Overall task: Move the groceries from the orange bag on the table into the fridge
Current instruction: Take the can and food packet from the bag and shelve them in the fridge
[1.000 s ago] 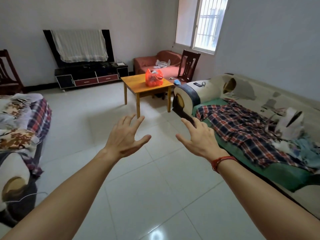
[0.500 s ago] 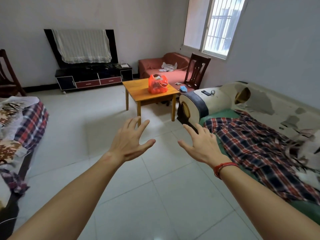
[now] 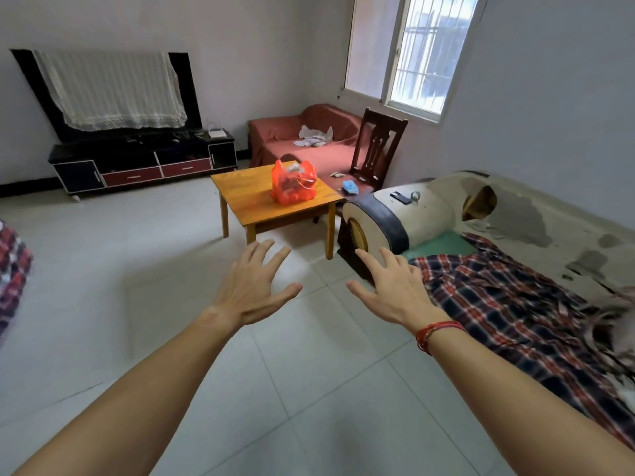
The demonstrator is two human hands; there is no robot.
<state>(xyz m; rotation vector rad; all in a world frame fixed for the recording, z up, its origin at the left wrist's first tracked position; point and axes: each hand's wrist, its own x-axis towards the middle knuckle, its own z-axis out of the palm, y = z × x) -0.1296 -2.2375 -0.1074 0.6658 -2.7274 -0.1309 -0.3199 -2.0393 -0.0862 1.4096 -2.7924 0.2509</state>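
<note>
An orange plastic bag [image 3: 293,183] full of groceries stands upright on a small wooden table [image 3: 247,201] in the middle of the room, well ahead of me. My left hand [image 3: 253,286] and my right hand [image 3: 395,290] are stretched out in front, palms down, fingers spread, holding nothing. Both hands hover over the tiled floor, short of the table's near edge. No fridge is in view.
A worn sofa [image 3: 515,235] with a plaid cloth runs along the right. A dark wooden chair [image 3: 378,149] and a red couch [image 3: 309,139] stand behind the table. A TV cabinet [image 3: 144,163] lines the back wall. Another plaid-covered seat [image 3: 12,266] edges in at the left.
The view has moved closer to the table and bag, which now look larger. Both hands stay open and extended, unchanged in pose.
</note>
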